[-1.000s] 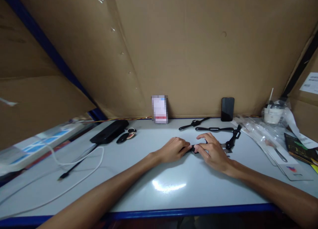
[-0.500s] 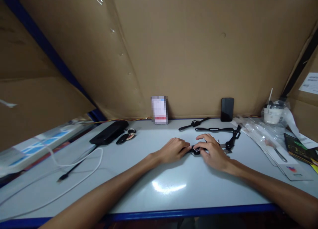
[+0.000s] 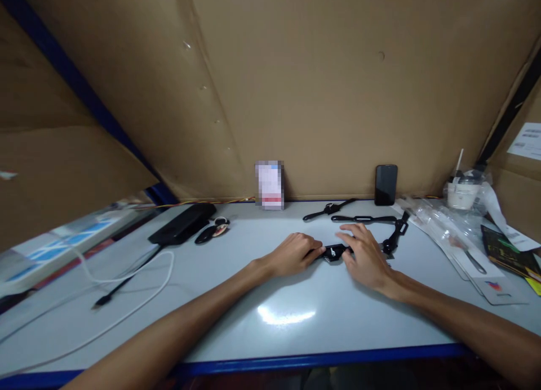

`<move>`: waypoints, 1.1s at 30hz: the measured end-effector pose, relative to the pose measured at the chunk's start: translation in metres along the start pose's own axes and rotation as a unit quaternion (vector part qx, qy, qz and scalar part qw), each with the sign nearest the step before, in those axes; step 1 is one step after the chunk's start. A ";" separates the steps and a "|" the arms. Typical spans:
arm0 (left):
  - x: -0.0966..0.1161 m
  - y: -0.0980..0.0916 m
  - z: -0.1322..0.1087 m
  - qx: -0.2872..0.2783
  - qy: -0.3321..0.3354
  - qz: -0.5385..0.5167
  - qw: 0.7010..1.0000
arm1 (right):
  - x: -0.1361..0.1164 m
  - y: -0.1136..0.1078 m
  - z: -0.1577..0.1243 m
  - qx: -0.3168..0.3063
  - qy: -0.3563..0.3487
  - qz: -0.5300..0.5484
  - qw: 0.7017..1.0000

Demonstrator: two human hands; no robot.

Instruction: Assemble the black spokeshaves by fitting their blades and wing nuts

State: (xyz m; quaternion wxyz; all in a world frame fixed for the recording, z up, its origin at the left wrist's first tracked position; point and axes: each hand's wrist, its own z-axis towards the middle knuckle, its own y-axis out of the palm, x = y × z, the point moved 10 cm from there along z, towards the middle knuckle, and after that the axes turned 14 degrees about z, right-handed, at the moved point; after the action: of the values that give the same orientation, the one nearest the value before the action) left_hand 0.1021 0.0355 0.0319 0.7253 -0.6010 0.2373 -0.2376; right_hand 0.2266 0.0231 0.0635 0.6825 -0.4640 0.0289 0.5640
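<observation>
A black wristwatch [image 3: 334, 253] lies on the table between my hands, its dark face turned up with a light mark or reflection on it. My left hand [image 3: 298, 255] is closed on the strap at the left side of the watch. At the right side, my right hand [image 3: 367, 259] has its thumb and a finger around the strap, while an upper finger stretches out above the watch. Part of the strap is hidden under that hand. Just right of it lies another black watch [image 3: 396, 236]. Behind are a black strap piece [image 3: 363, 219] and a further black watch [image 3: 330, 209].
Two phones, one with a blurred screen [image 3: 269, 185] and one dark [image 3: 386, 185], lean on the cardboard wall. Left are a black device [image 3: 182, 225], keys [image 3: 205, 234] and a white cable [image 3: 139, 321]. Plastic packaging [image 3: 469, 266] and a cup [image 3: 461, 194] stand right.
My right hand's fingers have lifted off the watch face and drawn back to its right side, so more of the face shows. My left hand stays where it was.
</observation>
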 end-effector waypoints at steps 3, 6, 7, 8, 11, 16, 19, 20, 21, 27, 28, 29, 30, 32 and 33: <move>0.000 -0.001 0.000 0.000 -0.001 -0.001 1.000 | 0.002 -0.004 0.001 0.019 0.004 -0.001 1.000; 0.000 -0.001 -0.001 0.000 0.001 -0.004 1.000 | -0.003 -0.008 0.000 0.028 -0.003 0.044 0.999; 0.000 0.000 -0.001 0.000 0.002 -0.005 1.000 | -0.007 -0.009 0.000 0.031 -0.015 0.056 0.998; 0.000 0.000 -0.001 0.001 0.002 -0.006 1.000 | -0.012 -0.010 -0.001 0.035 -0.035 0.065 0.997; -0.001 0.000 -0.001 0.003 0.000 -0.006 1.000 | -0.032 -0.013 -0.006 0.039 -0.110 0.077 0.990; -0.002 0.000 -0.001 0.005 -0.002 -0.008 1.000 | -0.031 -0.003 -0.005 0.005 -0.079 0.022 0.997; 0.000 -0.001 -0.001 0.003 0.002 -0.011 1.000 | -0.015 -0.009 -0.001 0.031 -0.024 0.006 0.999; 0.000 -0.001 -0.001 0.002 0.003 -0.012 1.000 | -0.010 -0.013 0.000 0.049 -0.015 0.009 0.999; 0.000 -0.001 -0.001 0.000 0.003 -0.012 1.000 | -0.006 -0.017 0.000 0.064 -0.007 0.016 0.998; 0.001 -0.002 -0.001 -0.005 0.000 -0.013 1.000 | -0.008 -0.018 -0.002 0.057 -0.014 0.076 0.995; 0.001 -0.002 0.000 -0.005 -0.002 -0.013 1.000 | -0.013 -0.016 -0.002 0.053 -0.027 0.076 0.995; 0.001 -0.001 0.000 -0.005 -0.004 -0.012 1.000 | -0.017 -0.015 -0.003 0.050 -0.039 0.074 0.995; 0.000 -0.001 0.000 -0.004 -0.007 -0.012 1.000 | -0.021 -0.014 -0.004 0.047 -0.049 0.074 0.995; 0.000 -0.001 0.000 -0.001 -0.011 -0.010 1.000 | -0.027 -0.012 -0.005 0.038 -0.063 0.074 0.995; 0.000 -0.001 0.000 0.000 -0.012 -0.009 1.000 | -0.029 -0.011 -0.006 0.031 -0.067 0.074 0.995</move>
State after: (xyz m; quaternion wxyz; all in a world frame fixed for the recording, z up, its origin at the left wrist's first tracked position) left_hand 0.1014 0.0354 0.0331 0.7259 -0.6058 0.2230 -0.2372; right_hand 0.2274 -0.0016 0.0830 0.6533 -0.4006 0.0349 0.6415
